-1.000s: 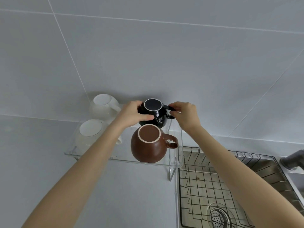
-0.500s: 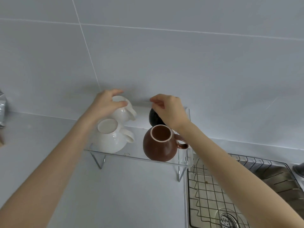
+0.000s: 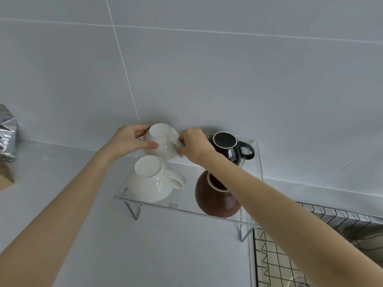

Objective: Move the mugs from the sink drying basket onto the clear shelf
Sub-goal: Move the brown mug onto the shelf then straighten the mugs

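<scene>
A pale grey worktop (image 3: pixel 170 255) runs under a wall of large grey tiles (image 3: pixel 207 79), and a clear shelf (image 3: pixel 186 210) on thin metal legs stands on it against the wall. Four mugs sit upside down on the shelf: a white mug (image 3: pixel 161 141) at the back at 10 o'clock, a second white mug (image 3: pixel 152 183) at the front at 8 o'clock, a black mug (image 3: pixel 228 146) at the back at 2 o'clock and a brown mug (image 3: pixel 215 198) at the front at 4 o'clock.

The left hand (image 3: pixel 130 141) has its grip closed around the left side of the back white mug, thumb across its wall. The right hand (image 3: pixel 194 145) pinches the same mug's right side, where its handle would be; the forearm crosses over the brown mug.

The front white mug nearly meets the shelf's front edge; the brown mug stands close to it too. The sink drying basket (image 3: pixel 275 262) lies at 5 o'clock, just beside the shelf's right leg. A silver foil bag (image 3: pixel 7 133) stands at 9 o'clock, well apart. The worktop in front of the shelf is open.
</scene>
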Tool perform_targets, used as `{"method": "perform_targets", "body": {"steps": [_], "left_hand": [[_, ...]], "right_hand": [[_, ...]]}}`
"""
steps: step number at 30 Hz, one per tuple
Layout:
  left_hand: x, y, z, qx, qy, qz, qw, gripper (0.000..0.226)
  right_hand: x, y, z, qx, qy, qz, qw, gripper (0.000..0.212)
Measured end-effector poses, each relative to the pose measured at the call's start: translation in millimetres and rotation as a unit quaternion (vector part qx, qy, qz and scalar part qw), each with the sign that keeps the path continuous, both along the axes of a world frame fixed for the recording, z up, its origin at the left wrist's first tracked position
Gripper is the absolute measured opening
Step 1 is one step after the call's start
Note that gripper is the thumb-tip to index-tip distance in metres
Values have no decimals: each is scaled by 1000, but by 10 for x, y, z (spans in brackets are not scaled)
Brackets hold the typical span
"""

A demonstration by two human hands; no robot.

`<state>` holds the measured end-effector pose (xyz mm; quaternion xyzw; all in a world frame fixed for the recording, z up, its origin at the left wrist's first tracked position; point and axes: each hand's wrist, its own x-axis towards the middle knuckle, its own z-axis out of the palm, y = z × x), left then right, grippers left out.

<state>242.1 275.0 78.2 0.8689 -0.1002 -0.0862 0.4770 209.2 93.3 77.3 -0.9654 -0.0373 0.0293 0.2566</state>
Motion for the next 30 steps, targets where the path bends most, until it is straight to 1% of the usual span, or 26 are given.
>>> {"method": "perform_targets", "body": {"steps": [3,7,10,12,14,16,18,22,24,27,30], "left_hand": [[-5,27,-13,46,-27,0,999,54],[13,-17,-18,89,-64,15,994,39],[69,-33,-60,124,-74,24,989,40],[81,-43,-70,142,-79,27,986,36],[90,-41,-83,138,-81,32,987,29],[95,-36,-98,119,-80,39,989,28],[82,-39,-112,106,-80,47,990,29],[75,-60,-103,111,-77,50,990,32],[77,-63,-97,109,-71,50,990,29],[74,-60,-69,111,-68,57,990,30],[49,-105,64,166,-41,42,984,31]], "right_hand": [[58,-45,-12,23,-1,-7,1000,17],[125,-87,-1,28,-7,-7,1000,17],[172,-121,22,26,-10,-7,1000,18],[197,-141,50,26,-3,-1,1000,18],[218,-155,68,27,3,7,1000,19],[221,-156,72,25,2,10,1000,20],[219,-158,55,30,-3,8,1000,20],[218,-168,34,32,-11,8,999,20],[219,-157,18,21,-15,12,1000,19],[226,-119,8,-13,-16,17,1000,17],[176,-77,147,-87,30,41,995,26]]}}
